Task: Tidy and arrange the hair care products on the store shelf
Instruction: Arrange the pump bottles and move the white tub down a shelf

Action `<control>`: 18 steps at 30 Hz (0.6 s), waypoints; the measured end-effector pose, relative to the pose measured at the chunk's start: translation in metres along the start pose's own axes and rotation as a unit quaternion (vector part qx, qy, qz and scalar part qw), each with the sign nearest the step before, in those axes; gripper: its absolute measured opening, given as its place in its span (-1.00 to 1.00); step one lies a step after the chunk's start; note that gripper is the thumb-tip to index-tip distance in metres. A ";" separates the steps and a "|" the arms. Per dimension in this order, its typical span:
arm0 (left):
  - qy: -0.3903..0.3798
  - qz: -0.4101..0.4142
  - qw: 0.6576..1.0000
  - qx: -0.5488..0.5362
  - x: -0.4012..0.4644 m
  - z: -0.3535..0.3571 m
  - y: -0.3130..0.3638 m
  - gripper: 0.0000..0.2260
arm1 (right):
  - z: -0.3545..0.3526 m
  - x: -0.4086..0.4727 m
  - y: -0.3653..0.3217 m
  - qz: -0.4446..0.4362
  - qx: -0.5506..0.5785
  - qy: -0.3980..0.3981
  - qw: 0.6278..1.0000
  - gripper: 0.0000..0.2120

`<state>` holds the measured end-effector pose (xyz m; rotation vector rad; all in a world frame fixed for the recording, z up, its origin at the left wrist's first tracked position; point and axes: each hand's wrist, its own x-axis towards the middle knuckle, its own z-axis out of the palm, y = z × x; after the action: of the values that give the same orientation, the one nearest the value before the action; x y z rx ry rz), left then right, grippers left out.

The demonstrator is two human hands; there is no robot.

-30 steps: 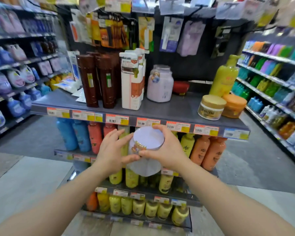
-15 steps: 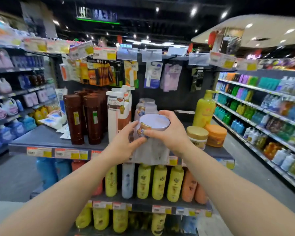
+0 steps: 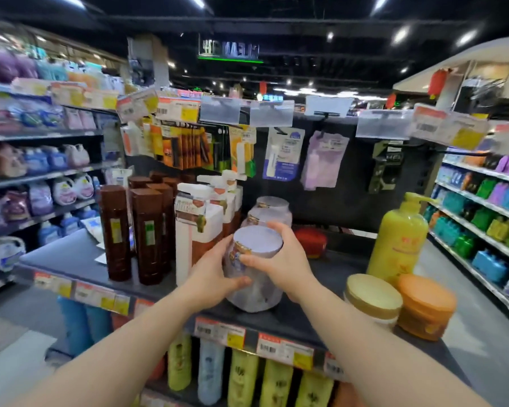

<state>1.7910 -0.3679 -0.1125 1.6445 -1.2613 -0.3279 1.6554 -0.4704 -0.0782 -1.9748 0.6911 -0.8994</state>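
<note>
Both hands are on the jar [image 3: 254, 277] at the front edge of the shelf [image 3: 71, 259]: the left hand [image 3: 215, 277] wraps its side, thumb across the front, fingers curled round the body, and the right hand [image 3: 285, 265] clamps the other side, fingers over the rim of the lid and thumb pressing the front. The jar is pale lilac, squat and rounded, with a flat, wide lid of the same lilac and a gold band under it; a small coloured label shows just below the band between the two thumbs. Its base looks to sit on the shelf, near the front edge, about midway along. To the right, at the front right corner, a cream tub [image 3: 372, 298] with a gold lid touches an orange tub [image 3: 426, 306]. Left of the jar stands a white and brown pump bottle [image 3: 197, 233], then the dark brown bottles [image 3: 130, 233] in a cluster toward the left edge. Directly behind the jar stands a second lilac jar [image 3: 269, 210], upright, with a red item [image 3: 312, 242] beside it toward the back edge. A tall yellow pump bottle [image 3: 397, 239] rises behind the tubs on the right.
</note>
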 end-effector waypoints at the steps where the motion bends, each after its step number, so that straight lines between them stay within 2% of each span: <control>1: 0.005 -0.009 1.000 -0.002 0.001 0.002 -0.002 -0.21 | 0.001 0.003 0.004 0.000 0.007 -0.002 1.000 -0.22; 3: 0.007 -0.012 1.000 -0.003 0.002 0.006 -0.001 -0.26 | 0.000 0.010 0.011 0.001 0.020 -0.015 1.000 -0.20; 6: 0.016 0.001 1.000 0.002 0.002 0.015 0.007 -0.13 | -0.010 0.016 0.018 0.016 0.062 -0.065 0.996 -0.08; 8: 0.042 0.003 0.999 0.020 0.002 0.020 0.009 -0.09 | -0.019 0.019 0.020 0.021 0.108 -0.077 0.991 -0.19; 11: 0.064 0.002 0.997 0.039 0.001 0.022 0.008 -0.09 | -0.031 0.028 0.025 0.020 0.131 -0.038 0.990 -0.40; 14: 0.061 0.004 0.997 0.045 0.003 0.022 0.007 -0.11 | -0.040 0.032 0.032 0.003 0.060 -0.037 0.997 -0.36; 18: 0.058 0.002 0.997 0.045 0.005 0.022 0.005 -0.12 | -0.045 0.028 0.041 -0.029 -0.064 -0.116 0.991 -0.19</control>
<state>1.7744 -0.3837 -0.1167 1.7119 -1.2063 -0.1718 1.6312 -0.5318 -0.0861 -2.1805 0.5711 -0.6592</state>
